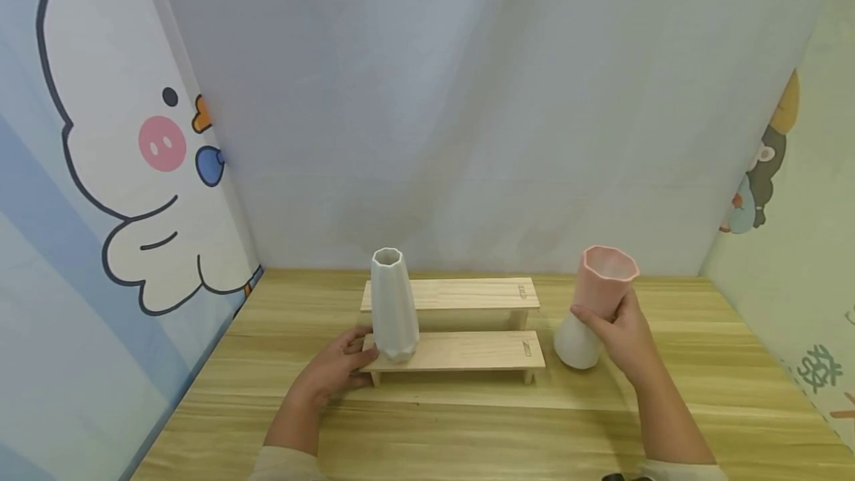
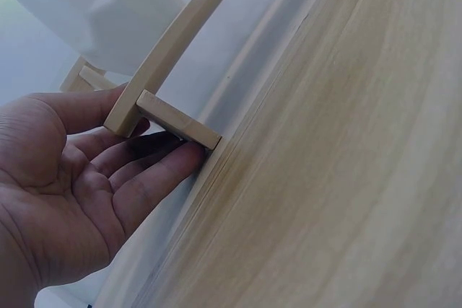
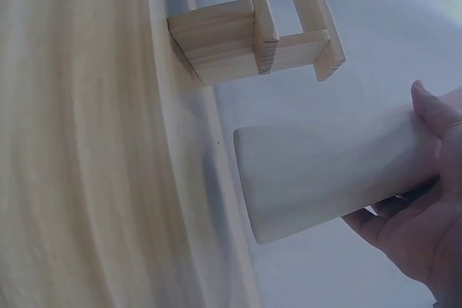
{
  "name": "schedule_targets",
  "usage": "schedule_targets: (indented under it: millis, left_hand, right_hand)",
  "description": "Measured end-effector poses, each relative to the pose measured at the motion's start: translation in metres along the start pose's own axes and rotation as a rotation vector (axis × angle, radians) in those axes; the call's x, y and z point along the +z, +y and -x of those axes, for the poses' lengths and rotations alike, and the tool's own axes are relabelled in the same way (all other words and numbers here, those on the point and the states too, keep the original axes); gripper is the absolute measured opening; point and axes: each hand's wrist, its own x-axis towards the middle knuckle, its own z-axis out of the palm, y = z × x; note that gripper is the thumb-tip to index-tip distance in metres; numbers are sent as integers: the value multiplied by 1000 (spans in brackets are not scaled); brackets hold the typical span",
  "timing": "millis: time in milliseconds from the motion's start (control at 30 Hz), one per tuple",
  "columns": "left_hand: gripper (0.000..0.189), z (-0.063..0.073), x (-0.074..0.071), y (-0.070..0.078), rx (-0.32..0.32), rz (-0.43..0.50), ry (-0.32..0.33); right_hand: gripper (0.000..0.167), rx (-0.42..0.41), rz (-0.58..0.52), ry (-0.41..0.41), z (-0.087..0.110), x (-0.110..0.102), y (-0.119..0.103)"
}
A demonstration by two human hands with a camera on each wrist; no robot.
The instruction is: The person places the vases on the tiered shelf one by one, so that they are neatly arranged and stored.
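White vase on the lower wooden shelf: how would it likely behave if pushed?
The white vase would probably tip fairly easily, since it is tall and slim. Its smooth, ceramic-like walls suggest it is stiff and perhaps breakable. Standing near the left end of the lower wooden shelf, it could fall off if pushed that way.

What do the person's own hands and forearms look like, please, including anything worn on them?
The left hand and right hand are bare, with no gloves or rings visible. The left sleeve and right sleeve are plain and off-white, ending on the forearms, with no visible markings.
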Motion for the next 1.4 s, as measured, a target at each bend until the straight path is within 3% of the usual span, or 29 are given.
schedule_targets:
  millis: [267, 567, 1133, 1400]
  left_hand:
    - [59, 0, 0, 0, -2, -9, 9]
    - [56, 2, 1, 2, -1, -14, 9]
    - [59, -1, 0, -1, 5, -8, 3]
    - [59, -1, -1, -1, 2, -10, 1]
  right_hand:
    - [77, -41, 50, 7, 2, -6, -5]
    - [76, -104, 31, -7, 3, -7, -15]
    - [75, -140, 51, 2, 5, -1, -29]
    - [73, -151, 9, -14, 4, 7, -31]
